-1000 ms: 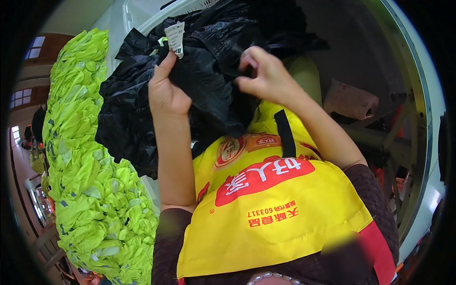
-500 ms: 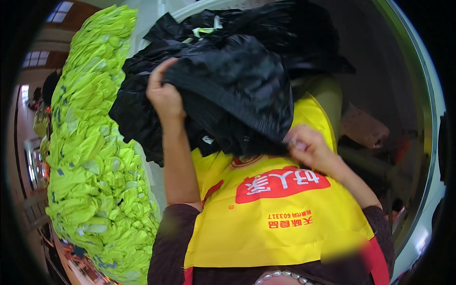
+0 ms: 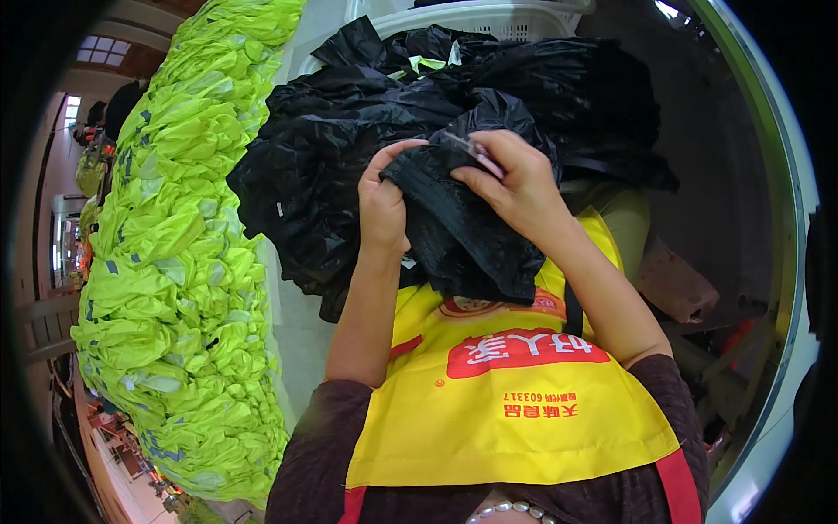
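A black garment (image 3: 467,236) of thin shiny cloth lies bunched in front of me, with a ribbed, gathered edge. My left hand (image 3: 384,205) is closed on that edge, pinching it between thumb and fingers. Just right of it, my right hand (image 3: 524,179) holds small thread snips (image 3: 485,161) with a pinkish handle. Their pale blade tips point left, over the black cloth near the pinched edge. Whether the blades touch the cloth, I cannot tell.
More black garments (image 3: 349,131) are heaped behind, against a white plastic basket (image 3: 515,19). A long pile of lime-green garments (image 3: 175,288) runs along the left on a pale table (image 3: 297,349). My yellow apron (image 3: 524,445) spreads beneath the near edge of the black cloth.
My right hand has moved up and left from the garment's lower right corner to beside my left hand. The left hand has shifted right and slightly down, still gripping the black cloth.
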Demonstrator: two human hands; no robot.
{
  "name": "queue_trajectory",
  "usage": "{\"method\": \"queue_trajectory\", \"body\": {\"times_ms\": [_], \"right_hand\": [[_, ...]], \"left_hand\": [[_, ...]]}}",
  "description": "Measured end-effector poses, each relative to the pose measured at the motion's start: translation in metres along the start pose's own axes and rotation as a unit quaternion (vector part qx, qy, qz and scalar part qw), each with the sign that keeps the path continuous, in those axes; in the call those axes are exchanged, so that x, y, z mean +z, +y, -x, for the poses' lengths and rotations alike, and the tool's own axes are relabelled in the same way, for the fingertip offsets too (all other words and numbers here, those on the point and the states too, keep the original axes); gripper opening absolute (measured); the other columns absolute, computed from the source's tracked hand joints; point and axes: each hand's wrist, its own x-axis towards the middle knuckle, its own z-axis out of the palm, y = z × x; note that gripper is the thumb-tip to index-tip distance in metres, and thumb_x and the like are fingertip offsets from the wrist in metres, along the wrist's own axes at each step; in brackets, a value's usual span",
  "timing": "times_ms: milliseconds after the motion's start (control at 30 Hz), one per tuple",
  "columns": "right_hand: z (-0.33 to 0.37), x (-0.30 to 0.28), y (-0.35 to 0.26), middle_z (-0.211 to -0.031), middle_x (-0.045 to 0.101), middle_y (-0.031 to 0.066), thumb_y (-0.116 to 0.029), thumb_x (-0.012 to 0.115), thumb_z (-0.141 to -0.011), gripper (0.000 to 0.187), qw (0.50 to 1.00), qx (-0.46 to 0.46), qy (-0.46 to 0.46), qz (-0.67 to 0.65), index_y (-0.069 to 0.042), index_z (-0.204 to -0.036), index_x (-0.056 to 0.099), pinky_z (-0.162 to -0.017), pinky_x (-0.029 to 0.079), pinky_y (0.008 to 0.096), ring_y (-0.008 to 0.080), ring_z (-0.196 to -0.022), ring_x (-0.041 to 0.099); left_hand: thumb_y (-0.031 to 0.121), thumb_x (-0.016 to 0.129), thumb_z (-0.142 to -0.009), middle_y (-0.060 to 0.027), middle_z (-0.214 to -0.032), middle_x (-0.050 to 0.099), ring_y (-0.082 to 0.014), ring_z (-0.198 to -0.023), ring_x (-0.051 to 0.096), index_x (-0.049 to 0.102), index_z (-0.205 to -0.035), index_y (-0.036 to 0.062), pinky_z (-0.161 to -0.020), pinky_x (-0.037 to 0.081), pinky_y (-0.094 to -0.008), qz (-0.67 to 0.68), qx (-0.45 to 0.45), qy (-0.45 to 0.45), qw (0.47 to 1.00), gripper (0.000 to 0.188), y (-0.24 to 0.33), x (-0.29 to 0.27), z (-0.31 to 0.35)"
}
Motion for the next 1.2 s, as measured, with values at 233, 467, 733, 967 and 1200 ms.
{"method": "queue_trajectory", "body": {"times_ms": [233, 467, 733, 967, 1200], "right_hand": [[0.016, -0.010, 0.000, -0.080, 0.060, 0.0099, -0.008, 0.070, -0.072, 0.022, 0.982, 0.153, -0.024, -0.105, 0.001, -0.089, 0.060, -0.063, 0.044, 0.0265, 0.0153, -0.071, 0.058], [0.013, -0.036, -0.036, -0.112, 0.059, 0.0125, -0.006, 0.074, -0.067, 0.037, 0.993, -0.024, -0.088, -0.075, -0.006, -0.103, 0.063, -0.073, 0.051, 0.0277, 0.0224, -0.086, 0.064], [0.018, -0.029, -0.014, -0.086, 0.067, 0.0098, -0.004, 0.067, -0.075, 0.012, 0.992, 0.011, -0.043, -0.120, -0.002, -0.087, 0.066, -0.067, 0.050, 0.0242, 0.0176, -0.077, 0.065], [0.031, -0.044, -0.020, -0.089, 0.066, 0.0083, -0.007, 0.064, -0.082, 0.011, 0.943, 0.169, 0.044, -0.284, 0.001, -0.090, 0.063, -0.074, 0.047, 0.0217, 0.0102, -0.081, 0.061], [0.038, -0.067, -0.023, -0.074, 0.060, 0.0015, -0.010, 0.071, -0.075, 0.019, 0.977, 0.167, 0.033, -0.126, -0.001, -0.090, 0.064, -0.061, 0.044, 0.0196, 0.0081, -0.066, 0.056]], "left_hand": [[-0.001, 0.046, -0.085, -0.0101, -0.094, 0.064, -0.0161, -0.083, 0.062, 0.060, -0.102, -0.0012, -0.077, 0.050, -0.0252, 0.000, -0.042, -0.030, 0.999, 0.022, 0.001, 0.011, 0.015], [-0.003, 0.045, -0.079, -0.0049, -0.092, 0.061, -0.0102, -0.084, 0.057, 0.059, -0.100, 0.0002, -0.077, 0.045, -0.0206, -0.074, -0.043, -0.070, 0.994, 0.026, -0.006, 0.034, 0.022], [0.002, 0.041, -0.081, -0.0073, -0.099, 0.061, -0.0143, -0.089, 0.059, 0.058, -0.102, 0.0009, -0.081, 0.046, -0.0239, 0.108, -0.175, -0.043, 0.978, 0.027, -0.034, 0.046, 0.025], [0.007, 0.043, -0.085, -0.0084, -0.093, 0.063, -0.0155, -0.083, 0.062, 0.057, -0.101, -0.0003, -0.078, 0.049, -0.0257, 0.121, -0.216, -0.033, 0.968, 0.023, -0.034, 0.049, 0.027], [0.006, 0.042, -0.086, -0.0076, -0.092, 0.063, -0.0152, -0.081, 0.062, 0.058, -0.099, 0.0007, -0.076, 0.050, -0.0258, 0.126, -0.209, -0.021, 0.970, 0.021, -0.032, 0.054, 0.028]]}}
